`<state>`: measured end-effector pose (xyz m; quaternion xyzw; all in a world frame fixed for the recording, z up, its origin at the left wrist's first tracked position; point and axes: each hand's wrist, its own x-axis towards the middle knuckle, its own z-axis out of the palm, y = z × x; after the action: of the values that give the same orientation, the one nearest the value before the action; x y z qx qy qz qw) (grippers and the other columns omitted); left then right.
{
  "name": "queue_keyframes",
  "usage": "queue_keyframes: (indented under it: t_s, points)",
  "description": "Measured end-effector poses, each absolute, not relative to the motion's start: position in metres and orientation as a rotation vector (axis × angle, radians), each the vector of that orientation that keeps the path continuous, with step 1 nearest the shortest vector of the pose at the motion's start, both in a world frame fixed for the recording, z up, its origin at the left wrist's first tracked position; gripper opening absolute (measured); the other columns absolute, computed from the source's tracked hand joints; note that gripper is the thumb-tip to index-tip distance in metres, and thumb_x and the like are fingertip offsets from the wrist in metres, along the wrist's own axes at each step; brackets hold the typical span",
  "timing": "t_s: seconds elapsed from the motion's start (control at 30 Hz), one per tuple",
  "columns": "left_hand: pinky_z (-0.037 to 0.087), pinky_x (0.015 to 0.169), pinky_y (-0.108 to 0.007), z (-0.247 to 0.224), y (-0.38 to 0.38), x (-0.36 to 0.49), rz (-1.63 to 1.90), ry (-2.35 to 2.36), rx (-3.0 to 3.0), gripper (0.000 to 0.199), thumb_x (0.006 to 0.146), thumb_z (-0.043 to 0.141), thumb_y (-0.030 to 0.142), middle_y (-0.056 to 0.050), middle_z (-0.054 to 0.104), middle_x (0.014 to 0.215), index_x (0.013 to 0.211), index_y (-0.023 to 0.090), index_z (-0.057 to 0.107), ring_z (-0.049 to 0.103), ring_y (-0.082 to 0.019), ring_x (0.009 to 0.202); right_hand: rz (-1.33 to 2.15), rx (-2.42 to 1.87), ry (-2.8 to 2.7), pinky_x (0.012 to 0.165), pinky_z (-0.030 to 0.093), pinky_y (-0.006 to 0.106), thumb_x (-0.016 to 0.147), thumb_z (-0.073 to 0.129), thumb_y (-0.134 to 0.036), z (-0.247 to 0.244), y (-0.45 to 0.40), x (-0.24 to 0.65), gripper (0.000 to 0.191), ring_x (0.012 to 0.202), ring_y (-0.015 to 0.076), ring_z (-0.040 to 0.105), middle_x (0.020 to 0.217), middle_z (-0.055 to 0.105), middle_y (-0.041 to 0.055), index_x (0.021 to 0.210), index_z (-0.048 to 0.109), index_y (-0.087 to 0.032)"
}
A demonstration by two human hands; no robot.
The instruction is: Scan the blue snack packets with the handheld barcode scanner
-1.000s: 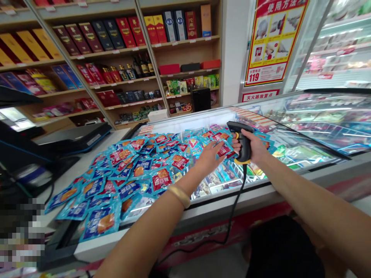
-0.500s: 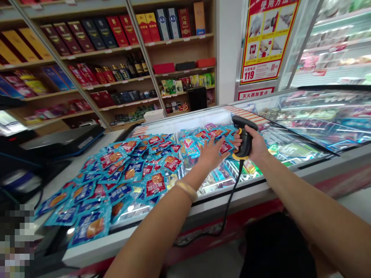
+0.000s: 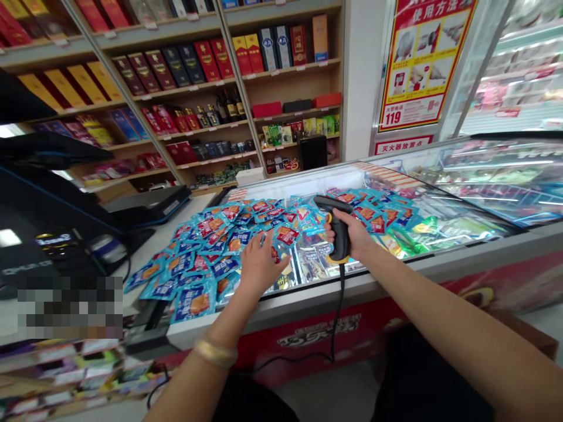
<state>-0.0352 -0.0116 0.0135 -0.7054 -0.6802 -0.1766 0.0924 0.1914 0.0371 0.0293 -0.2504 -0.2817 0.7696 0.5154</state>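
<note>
My left hand (image 3: 260, 265) is open with its fingers apart, low over a heap of blue and red snack packets (image 3: 206, 258), and I cannot tell if it touches them. My right hand (image 3: 352, 234) is closed around the grip of a black corded barcode scanner (image 3: 339, 228) with yellow trim. Its fingers lie at the near side of the scanner, above more packets. The packets are piled on the glass top of a chest freezer (image 3: 308, 310). The scanner's black cord (image 3: 338, 310) hangs down over the freezer's front.
Left of the heap stand a white counter and a black checkout terminal (image 3: 147, 205). Wooden shelves of boxed liquor (image 3: 176, 70) fill the back wall. A red and yellow poster (image 3: 424, 64) hangs at the upper right, beside a lit display fridge (image 3: 514, 76).
My left hand has drawn back toward me and to the left, apart from my right hand. The scanner stays in my right hand, and the whole view has shifted as my head moved.
</note>
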Motion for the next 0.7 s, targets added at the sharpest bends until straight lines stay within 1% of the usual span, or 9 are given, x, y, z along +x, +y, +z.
queue_keyframes:
  t_s: [0.07, 0.13, 0.23, 0.33, 0.43, 0.53, 0.63, 0.7]
  points:
    - [0.033, 0.106, -0.053, 0.008, -0.024, -0.035, -0.514, -2.037, -2.049, 0.079, 0.074, 0.066, 0.053, -0.019, 0.046, 0.141, 0.141, 0.017, 0.042, 0.039, -0.037, 0.133, 1.895, -0.627, -0.712, 0.04, 0.042, 0.018, 0.086, 0.056, -0.034, 0.026, 0.028, 0.176, 0.021, 0.043, 0.0078, 0.047, 0.057, 0.054, -0.0001, 0.074, 0.057, -0.016]
    - [0.034, 0.105, -0.054, 0.004, -0.031, -0.033, -0.528, -2.046, -2.04, 0.077, 0.074, 0.066, 0.054, -0.018, 0.048, 0.14, 0.138, 0.017, 0.046, 0.038, -0.038, 0.133, 1.934, -0.644, -0.733, 0.04, 0.042, 0.018, 0.085, 0.058, -0.035, 0.023, 0.019, 0.165, 0.021, 0.043, 0.0076, 0.047, 0.057, 0.055, -0.0005, 0.074, 0.056, -0.016]
    - [0.039, 0.102, -0.051, -0.001, -0.032, -0.032, -0.577, -2.001, -2.102, 0.064, 0.078, 0.063, 0.047, -0.016, 0.053, 0.135, 0.132, 0.017, 0.052, 0.043, -0.037, 0.128, 1.976, -0.648, -0.725, 0.04, 0.042, 0.018, 0.085, 0.059, -0.035, 0.02, 0.007, 0.156, 0.021, 0.043, 0.0071, 0.047, 0.058, 0.055, -0.001, 0.075, 0.056, -0.017]
    - [0.043, 0.1, -0.047, -0.006, -0.027, -0.034, -0.682, -1.879, -2.161, 0.05, 0.081, 0.06, 0.037, -0.016, 0.057, 0.128, 0.126, 0.015, 0.056, 0.051, -0.032, 0.12, 2.003, -0.663, -0.727, 0.04, 0.043, 0.017, 0.086, 0.057, -0.035, 0.02, -0.002, 0.153, 0.022, 0.043, 0.0069, 0.047, 0.058, 0.054, -0.0008, 0.076, 0.057, -0.016]
    - [0.044, 0.1, -0.046, -0.011, -0.022, -0.036, -0.869, -1.775, -2.15, 0.038, 0.086, 0.052, 0.032, -0.016, 0.061, 0.119, 0.12, 0.015, 0.058, 0.056, -0.029, 0.113, 2.023, -0.662, -0.735, 0.04, 0.043, 0.018, 0.089, 0.052, -0.034, 0.02, -0.005, 0.154, 0.024, 0.043, 0.0074, 0.047, 0.058, 0.054, -0.0001, 0.076, 0.057, -0.015]
    - [0.045, 0.099, -0.045, -0.013, -0.017, -0.04, -1.115, -1.723, -2.102, 0.033, 0.09, 0.043, 0.027, -0.016, 0.063, 0.115, 0.116, 0.014, 0.059, 0.057, -0.026, 0.112, 2.022, -0.641, -0.718, 0.039, 0.042, 0.017, 0.089, 0.053, -0.033, 0.02, -0.006, 0.155, 0.023, 0.042, 0.0074, 0.047, 0.057, 0.054, -0.0001, 0.075, 0.057, -0.015]
    - [0.045, 0.099, -0.044, -0.011, -0.014, -0.045, -1.366, -1.796, -2.01, 0.032, 0.09, 0.04, 0.025, -0.016, 0.063, 0.117, 0.112, 0.014, 0.061, 0.059, -0.026, 0.112, 2.012, -0.639, -0.71, 0.039, 0.041, 0.017, 0.088, 0.053, -0.034, 0.02, -0.006, 0.155, 0.024, 0.042, 0.0075, 0.047, 0.057, 0.055, 0.0001, 0.075, 0.057, -0.014]
    - [0.045, 0.1, -0.045, -0.009, -0.013, -0.049, -1.544, -1.913, -1.903, 0.03, 0.089, 0.04, 0.027, -0.015, 0.065, 0.113, 0.106, 0.014, 0.062, 0.06, -0.027, 0.111, 2.012, -0.631, -0.712, 0.039, 0.041, 0.017, 0.088, 0.054, -0.034, 0.021, -0.007, 0.155, 0.024, 0.042, 0.0074, 0.046, 0.057, 0.055, 0.0001, 0.075, 0.057, -0.014]
